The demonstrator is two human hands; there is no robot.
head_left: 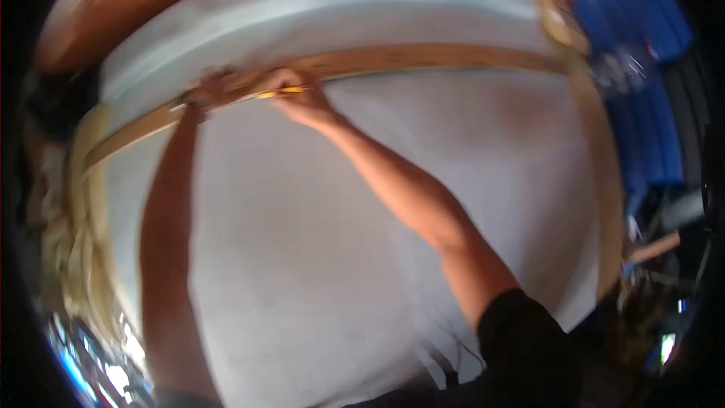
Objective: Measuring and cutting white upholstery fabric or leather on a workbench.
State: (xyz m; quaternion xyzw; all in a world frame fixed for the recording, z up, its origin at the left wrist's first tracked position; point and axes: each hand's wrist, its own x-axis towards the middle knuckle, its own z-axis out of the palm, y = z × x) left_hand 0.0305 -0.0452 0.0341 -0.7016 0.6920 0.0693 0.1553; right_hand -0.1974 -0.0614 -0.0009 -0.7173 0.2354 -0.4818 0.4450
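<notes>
A long brown strip (423, 57), like a wooden straightedge, lies across a wide pale sheet (302, 204) toward its far side. My left hand (208, 91) presses on the strip's left part, its fingers spread over it, though motion blurs them. Just to the right, my right hand (300, 102) is closed around a thin yellow pencil (281, 92) at the strip's near edge. The pencil's tip is too blurred to make out. Both arms reach far forward over the sheet.
Another brown strip (600, 189) runs down the right side of the sheet. Blue folded material (642, 98) and a clear plastic item (623, 68) are at the right. Yellowish material (94, 234) bunches along the left edge. An orange-brown surface (151, 0) shows beyond the far edge.
</notes>
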